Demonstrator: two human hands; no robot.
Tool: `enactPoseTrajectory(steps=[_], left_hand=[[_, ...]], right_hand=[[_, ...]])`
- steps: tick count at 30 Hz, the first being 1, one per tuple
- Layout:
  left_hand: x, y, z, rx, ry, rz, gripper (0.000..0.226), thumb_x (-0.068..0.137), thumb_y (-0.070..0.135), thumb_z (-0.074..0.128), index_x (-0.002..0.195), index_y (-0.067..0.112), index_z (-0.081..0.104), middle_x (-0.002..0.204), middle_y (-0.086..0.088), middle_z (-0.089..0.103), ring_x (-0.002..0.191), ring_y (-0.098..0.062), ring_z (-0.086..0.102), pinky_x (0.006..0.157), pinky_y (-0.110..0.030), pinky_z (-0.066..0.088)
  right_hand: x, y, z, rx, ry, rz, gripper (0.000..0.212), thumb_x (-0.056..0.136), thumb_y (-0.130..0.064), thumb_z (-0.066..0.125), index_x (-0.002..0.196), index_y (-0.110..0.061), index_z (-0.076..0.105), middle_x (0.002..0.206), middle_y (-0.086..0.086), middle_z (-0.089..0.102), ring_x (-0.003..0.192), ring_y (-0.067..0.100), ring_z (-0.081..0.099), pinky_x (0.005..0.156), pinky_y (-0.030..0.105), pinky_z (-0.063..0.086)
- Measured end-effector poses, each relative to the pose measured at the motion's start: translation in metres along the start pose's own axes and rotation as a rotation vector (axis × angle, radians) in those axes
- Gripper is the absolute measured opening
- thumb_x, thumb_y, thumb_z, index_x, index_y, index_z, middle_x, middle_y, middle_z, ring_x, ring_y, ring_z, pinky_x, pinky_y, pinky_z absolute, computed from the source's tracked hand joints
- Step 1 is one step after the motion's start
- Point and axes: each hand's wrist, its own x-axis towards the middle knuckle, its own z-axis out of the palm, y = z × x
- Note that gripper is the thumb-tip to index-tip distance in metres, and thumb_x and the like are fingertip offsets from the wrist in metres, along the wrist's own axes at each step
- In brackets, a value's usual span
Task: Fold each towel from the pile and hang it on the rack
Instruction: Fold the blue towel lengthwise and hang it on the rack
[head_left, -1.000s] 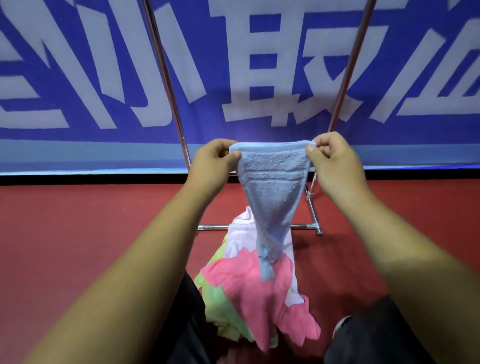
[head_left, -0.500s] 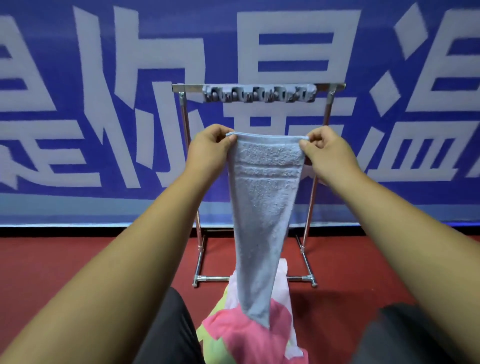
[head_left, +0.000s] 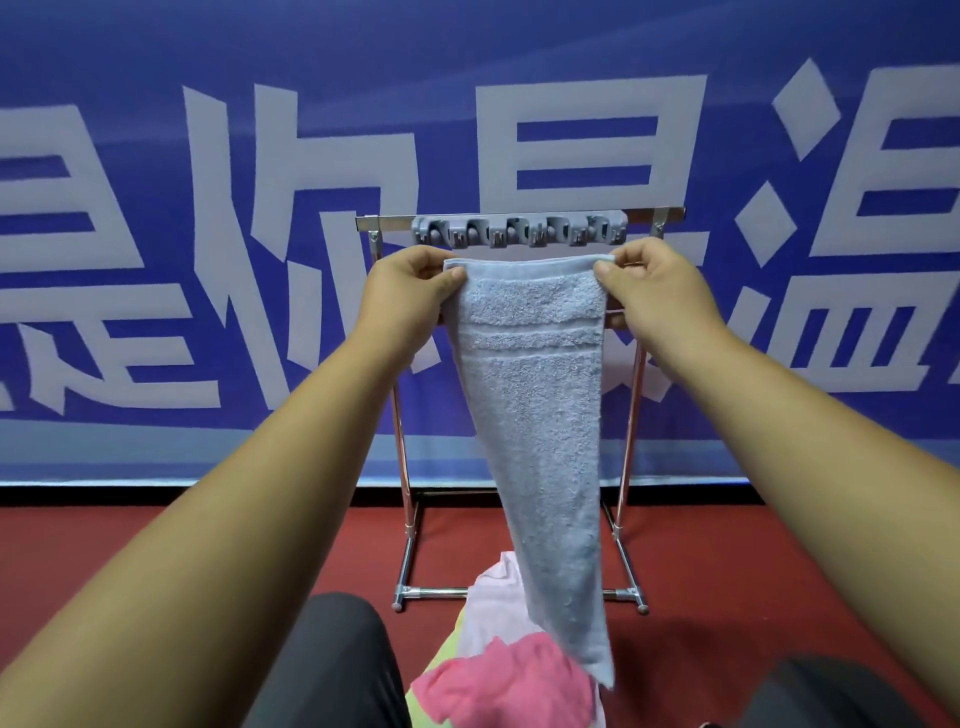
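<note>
Both hands are up: left hand (head_left: 410, 296) and right hand (head_left: 660, 296) each pinch a top corner of the blue towel (head_left: 540, 415), fingers (head_left: 452, 278) clamped on the hem. It hangs long just before the rack (head_left: 395, 221), tail above the pile (head_left: 509, 680) on the floor. Hanging step, I'd say: next it needs carrying forward and draping evenly over a bar.

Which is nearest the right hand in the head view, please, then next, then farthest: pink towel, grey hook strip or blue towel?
1. blue towel: pinched by the right hand.
2. grey hook strip: above-left, on the rack.
3. pink towel: low in the pile.
</note>
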Motion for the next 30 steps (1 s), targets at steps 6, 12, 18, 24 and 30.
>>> enactPoseTrajectory(steps=[6, 12, 18, 24, 30], left_hand=[[-0.005, -0.027, 0.009, 0.050, 0.026, -0.037, 0.007, 0.100, 0.022, 0.073, 0.101, 0.019, 0.079, 0.098, -0.001, 0.080, 0.100, -0.027, 0.077, 0.083, -0.048, 0.067], [-0.017, -0.082, 0.033, 0.127, 0.121, -0.066, 0.020, 0.102, 0.027, 0.067, 0.083, 0.033, 0.071, 0.081, 0.019, 0.073, 0.073, 0.006, 0.063, 0.070, -0.020, 0.049], [-0.024, -0.132, 0.042, 0.108, 0.116, -0.130, 0.019, 0.102, 0.023, 0.067, 0.085, 0.026, 0.075, 0.073, 0.018, 0.070, 0.064, 0.008, 0.060, 0.069, -0.020, 0.050], [-0.043, -0.189, 0.051, 0.101, 0.083, -0.211, 0.011, 0.100, 0.024, 0.070, 0.092, 0.022, 0.077, 0.084, 0.013, 0.077, 0.081, -0.003, 0.071, 0.083, -0.034, 0.063], [-0.055, -0.255, 0.070, 0.126, 0.052, -0.332, 0.013, 0.101, 0.028, 0.068, 0.092, 0.022, 0.074, 0.089, 0.007, 0.078, 0.086, -0.016, 0.073, 0.087, -0.049, 0.062]], right_hand=[[-0.003, 0.022, 0.008, -0.080, -0.088, 0.053, 0.014, 0.101, -0.039, 0.069, 0.105, -0.026, 0.068, 0.099, 0.002, 0.079, 0.088, 0.025, 0.075, 0.083, 0.046, 0.062], [-0.005, 0.066, 0.031, -0.014, -0.050, 0.132, 0.019, 0.087, -0.051, 0.069, 0.097, -0.035, 0.068, 0.096, -0.002, 0.079, 0.093, 0.029, 0.078, 0.085, 0.058, 0.065], [-0.020, 0.122, 0.056, 0.043, -0.030, 0.146, 0.009, 0.102, -0.031, 0.071, 0.110, -0.028, 0.073, 0.090, -0.015, 0.079, 0.080, 0.003, 0.073, 0.077, 0.030, 0.060], [-0.044, 0.185, 0.083, 0.136, -0.023, 0.227, 0.005, 0.103, -0.025, 0.070, 0.104, -0.026, 0.075, 0.083, -0.016, 0.079, 0.075, -0.001, 0.069, 0.075, 0.024, 0.055], [-0.058, 0.255, 0.109, 0.161, -0.012, 0.338, 0.008, 0.102, -0.021, 0.072, 0.108, -0.021, 0.077, 0.081, -0.012, 0.075, 0.069, 0.001, 0.063, 0.073, 0.026, 0.051]])
